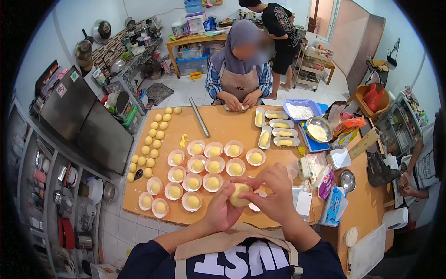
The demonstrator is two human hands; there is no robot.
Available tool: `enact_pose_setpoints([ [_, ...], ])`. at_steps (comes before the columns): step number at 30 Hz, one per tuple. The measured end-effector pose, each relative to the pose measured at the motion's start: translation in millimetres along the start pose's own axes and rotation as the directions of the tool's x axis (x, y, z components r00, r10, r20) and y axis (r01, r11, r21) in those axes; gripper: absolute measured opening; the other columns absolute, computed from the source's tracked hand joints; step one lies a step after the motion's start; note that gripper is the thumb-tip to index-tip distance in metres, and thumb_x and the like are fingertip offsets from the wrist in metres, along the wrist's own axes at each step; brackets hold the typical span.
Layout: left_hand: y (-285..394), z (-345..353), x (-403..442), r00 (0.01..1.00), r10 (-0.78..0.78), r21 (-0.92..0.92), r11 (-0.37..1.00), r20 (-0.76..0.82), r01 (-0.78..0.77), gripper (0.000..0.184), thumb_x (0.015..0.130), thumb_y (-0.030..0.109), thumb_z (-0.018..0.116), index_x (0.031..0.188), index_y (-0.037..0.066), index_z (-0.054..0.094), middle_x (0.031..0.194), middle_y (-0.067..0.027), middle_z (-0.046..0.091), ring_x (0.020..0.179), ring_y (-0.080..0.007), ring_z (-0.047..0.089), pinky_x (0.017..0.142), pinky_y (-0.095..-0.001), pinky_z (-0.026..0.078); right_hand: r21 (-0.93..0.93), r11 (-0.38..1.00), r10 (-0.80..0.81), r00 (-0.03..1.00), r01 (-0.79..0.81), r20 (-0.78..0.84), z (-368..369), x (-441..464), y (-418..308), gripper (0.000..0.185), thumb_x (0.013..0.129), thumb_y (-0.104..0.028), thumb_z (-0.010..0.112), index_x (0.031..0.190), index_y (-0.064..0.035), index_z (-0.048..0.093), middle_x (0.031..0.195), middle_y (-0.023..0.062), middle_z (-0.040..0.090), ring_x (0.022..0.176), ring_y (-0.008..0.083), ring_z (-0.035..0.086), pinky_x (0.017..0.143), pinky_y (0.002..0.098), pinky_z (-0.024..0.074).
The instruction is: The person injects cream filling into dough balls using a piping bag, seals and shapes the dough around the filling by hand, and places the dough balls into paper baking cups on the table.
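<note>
A round, pale yellow dough ball [239,197] is held up above the near edge of the table. My left hand [222,210] cups it from the left, fingers curled around its side. From the right, the fingers and thumb of my right hand [275,194] pinch at its surface. Partly hidden behind my right hand is a white paper cup [254,207]. To the left stand several paper cups with dough balls in them, one of them a near cup [192,201]. Bare dough balls [152,133] lie in rows along the table's left side.
A metal rod [199,117] lies on the wooden table [153,186]. Filled oblong paper cups [281,124] sit near a purple basket [303,102] and a metal bowl [319,129]. Tissues [334,207] are at right. Across the table, a person in an apron [239,83] handles a paper cup.
</note>
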State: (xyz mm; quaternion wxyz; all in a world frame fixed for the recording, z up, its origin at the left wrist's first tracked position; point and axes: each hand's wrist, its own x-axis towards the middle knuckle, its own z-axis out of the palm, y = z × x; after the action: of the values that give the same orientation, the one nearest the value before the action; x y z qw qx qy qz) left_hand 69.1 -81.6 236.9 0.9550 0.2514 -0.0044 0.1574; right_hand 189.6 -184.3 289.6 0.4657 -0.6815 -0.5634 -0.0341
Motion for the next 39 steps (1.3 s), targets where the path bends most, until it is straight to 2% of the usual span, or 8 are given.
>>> enact_pose_setpoints([
  [4,3,-13,4,0.964,-0.25,-0.15,0.96,-0.088,0.236,0.037,0.098,0.029,0.037,0.122,0.002,0.045,0.124,-0.0117,0.049,0.116,-0.0253,0.05,0.1,-0.0397,0.042,0.385,0.857,0.235,0.924,-0.344,0.302,8,7,32,0.053,0.066,-0.022,0.079,0.112,-0.0107,0.054,0.12,0.0063,0.049,0.109,0.0216,0.045,0.091,0.0357,0.0365],
  [7,5,-12,6,0.939,-0.308,-0.143,0.947,-0.153,0.287,0.037,0.097,0.032,0.039,0.121,0.005,0.047,0.122,-0.0085,0.049,0.117,-0.0226,0.047,0.107,-0.0443,0.033,0.698,0.223,0.333,0.727,-0.68,0.601,28,1,51,0.067,0.069,-0.015,0.078,0.126,-0.0065,0.043,0.115,0.0046,0.047,0.108,0.0168,0.046,0.088,0.0323,0.0395],
  [19,9,-24,6,0.937,-0.336,-0.199,0.928,-0.092,0.313,0.038,0.098,0.03,0.037,0.12,0.0,0.047,0.119,-0.0145,0.053,0.117,-0.0277,0.05,0.097,-0.0425,0.043,0.459,0.829,0.171,0.926,-0.32,0.338,22,7,56,0.06,0.075,-0.021,0.073,0.127,-0.0067,0.045,0.135,0.0075,0.043,0.121,0.0191,0.041,0.096,0.0355,0.0326],
  [22,14,-26,6,0.949,-0.3,-0.215,0.937,-0.094,0.275,0.036,0.097,0.027,0.039,0.118,0.0,0.048,0.118,-0.0152,0.053,0.115,-0.0284,0.051,0.097,-0.0414,0.044,0.871,0.317,0.464,0.862,-0.375,0.203,38,-6,89,0.053,0.08,-0.022,0.068,0.126,-0.0065,0.047,0.129,0.008,0.049,0.117,0.0214,0.046,0.095,0.0386,0.0353],
  [25,24,-37,4,0.975,-0.203,-0.197,0.963,-0.095,0.181,0.033,0.095,0.025,0.041,0.115,0.0,0.05,0.117,-0.016,0.053,0.114,-0.0295,0.05,0.097,-0.0412,0.045,0.663,0.56,0.588,0.802,-0.496,0.104,53,-35,136,0.052,0.083,-0.026,0.065,0.127,-0.0055,0.048,0.123,0.01,0.055,0.112,0.0245,0.052,0.094,0.0409,0.0379],
  [27,30,-53,-7,0.962,-0.163,-0.249,0.963,-0.218,0.107,0.031,0.094,0.022,0.043,0.114,0.0,0.051,0.117,-0.0167,0.053,0.116,-0.0311,0.048,0.096,-0.0427,0.046,-0.003,0.824,0.557,0.809,-0.566,0.187,82,-82,177,0.06,0.083,-0.032,0.064,0.132,-0.0055,0.043,0.132,0.0132,0.048,0.12,0.0284,0.045,0.099,0.0445,0.0336],
  [30,42,-68,-17,0.933,-0.107,-0.271,0.963,-0.345,0.01,0.03,0.095,0.023,0.044,0.114,0.001,0.052,0.116,-0.0157,0.054,0.114,-0.0314,0.05,0.095,-0.0438,0.046,-0.569,0.72,0.584,0.789,-0.396,0.191,107,-141,166,0.072,0.081,-0.039,0.064,0.139,-0.0067,0.035,0.144,0.0157,0.031,0.131,0.034,0.03,0.105,0.0498,0.0229],
  [39,54,-84,-29,0.886,-0.049,-0.233,0.97,-0.461,-0.067,0.028,0.094,0.021,0.044,0.112,0.002,0.054,0.115,-0.0148,0.056,0.113,-0.0324,0.052,0.092,-0.0437,0.048,-0.709,0.652,0.51,0.847,-0.269,0.147,135,-202,181,0.076,0.077,-0.046,0.063,0.138,-0.0085,0.037,0.15,0.009,0.02,0.138,0.0347,0.016,0.109,0.0507,0.0135],
])
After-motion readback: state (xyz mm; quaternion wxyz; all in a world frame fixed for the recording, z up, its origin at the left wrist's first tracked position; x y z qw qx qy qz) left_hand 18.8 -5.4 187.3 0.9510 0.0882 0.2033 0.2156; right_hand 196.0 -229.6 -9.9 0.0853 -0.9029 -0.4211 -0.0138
